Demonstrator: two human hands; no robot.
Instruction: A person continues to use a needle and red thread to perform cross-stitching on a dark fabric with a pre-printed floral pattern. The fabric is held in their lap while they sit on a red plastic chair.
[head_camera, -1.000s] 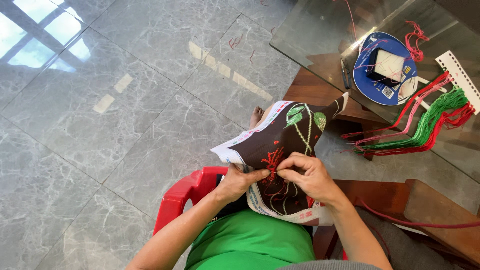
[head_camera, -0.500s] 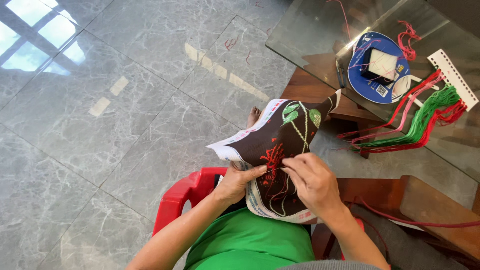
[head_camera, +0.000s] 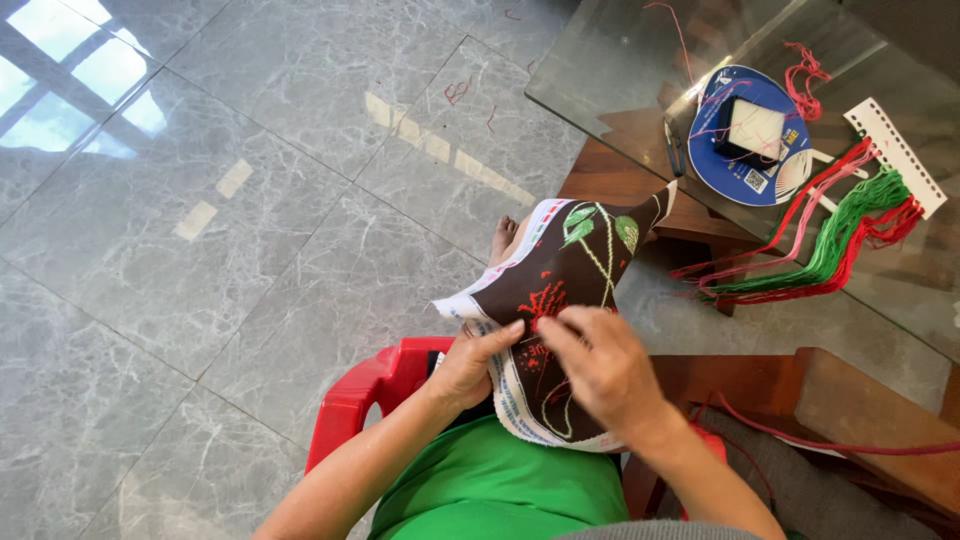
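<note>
- Glass tabletop (head_camera: 600, 75), upper right, over a wooden frame.
- On it: blue round disc (head_camera: 745, 140) bearing a pale card, green and red thread bundle (head_camera: 835, 250), white punched strip (head_camera: 895, 155).
- Grey marble floor (head_camera: 250, 250); loose red threads (head_camera: 458, 92) lie on it.

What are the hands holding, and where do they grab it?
Both hold the dark embroidery cloth. The left hand grips its left edge; the right hand pinches the front by the red stitching.

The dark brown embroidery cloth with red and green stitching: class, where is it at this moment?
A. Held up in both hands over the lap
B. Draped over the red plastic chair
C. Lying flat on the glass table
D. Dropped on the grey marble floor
A: the left hand and right hand both grip the dark brown embroidery cloth, which is raised above the lap.
</note>
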